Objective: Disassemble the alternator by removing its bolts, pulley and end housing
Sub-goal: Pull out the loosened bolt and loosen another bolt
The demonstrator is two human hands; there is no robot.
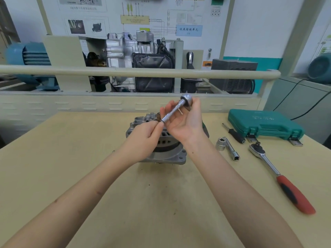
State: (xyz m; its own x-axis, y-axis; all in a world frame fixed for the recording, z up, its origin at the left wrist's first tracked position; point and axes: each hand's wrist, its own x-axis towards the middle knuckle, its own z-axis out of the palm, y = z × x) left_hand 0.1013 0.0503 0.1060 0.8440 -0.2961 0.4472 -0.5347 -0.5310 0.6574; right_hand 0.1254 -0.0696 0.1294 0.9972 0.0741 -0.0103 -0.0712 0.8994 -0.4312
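Currently, step in hand: bolt removal, by my read. You hold a long driver tool (176, 110) up in the air above the alternator (162, 140), and something small and brownish (158, 116) sits at its lower tip, likely a bolt or bit, too small to tell.
Right hand (184, 122): your palm faces you and cradles the tool's shaft; your thumb and fingers curl round the rounded knob (186, 99) at twelve o'clock.
Left hand (143, 138): your fingertips (160, 124) are pressed together in a pinch on the tool's lower end, at ten o'clock from the right palm.
Alternator position: it stands on the table (71, 158) directly beneath and behind both hands, at six o'clock from the tool tip; neither hand touches it. Its flange (176, 155) with bolt holes shows between your wrists.
Next move, my judgement: free whatever sits in the tip with the pinching fingers, set it aside on the table, then bring the tool down square onto the next bolt head.
Other tools: the socket (220, 144) and extension bar (232, 149) lie at three o'clock from the alternator, with the red-handled ratchet (279, 176) farther right and the green tool case (265, 124) at two o'clock.
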